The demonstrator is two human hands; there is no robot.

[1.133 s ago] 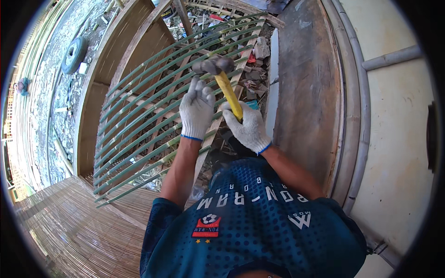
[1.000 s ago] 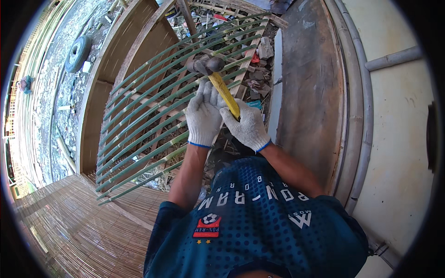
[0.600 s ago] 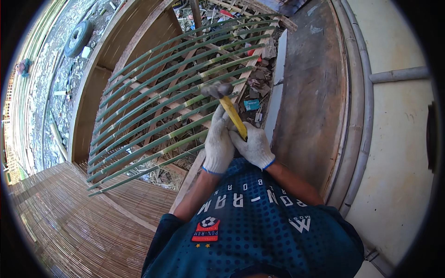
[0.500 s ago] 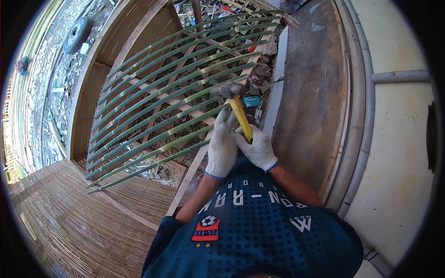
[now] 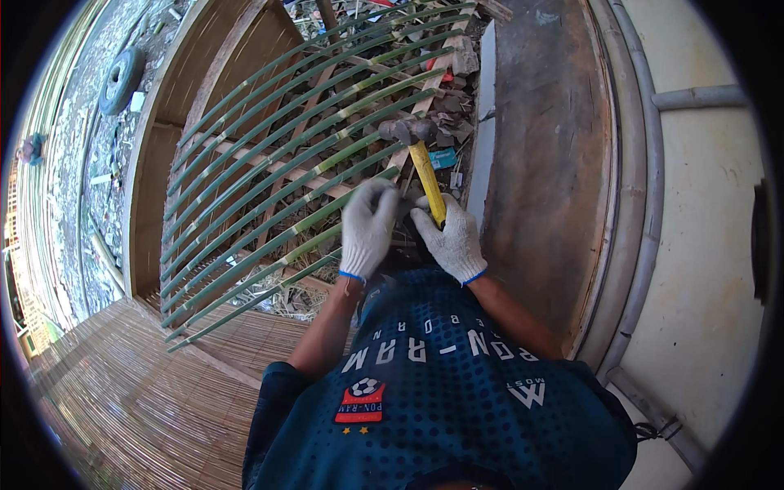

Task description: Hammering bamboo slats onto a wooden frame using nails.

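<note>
A hammer (image 5: 427, 180) with a yellow handle and a dark metal head is in my gloved right hand (image 5: 452, 237), its head up and pointing away from me. My gloved left hand (image 5: 367, 224) is just left of it, above the near right ends of the green bamboo slats (image 5: 314, 214). Its fingers are curled in toward the thumb; whatever they pinch, if anything, is too small to make out. The slats lie side by side with gaps, across a light wooden batten (image 5: 422, 102).
Rubble and litter show below the slats, with a turquoise packet (image 5: 443, 158) among them. A brown wooden board (image 5: 547, 139) lies to the right, beside bamboo poles (image 5: 633, 171). Wooden framing (image 5: 151, 171) stands left; a woven bamboo mat (image 5: 155, 384) is lower left. A tyre (image 5: 122, 80) lies farther off.
My left hand has moved left, away from the right hand and hammer, and its fingers have curled. The right hand still grips the hammer, nearly in place. The view has shifted slightly.
</note>
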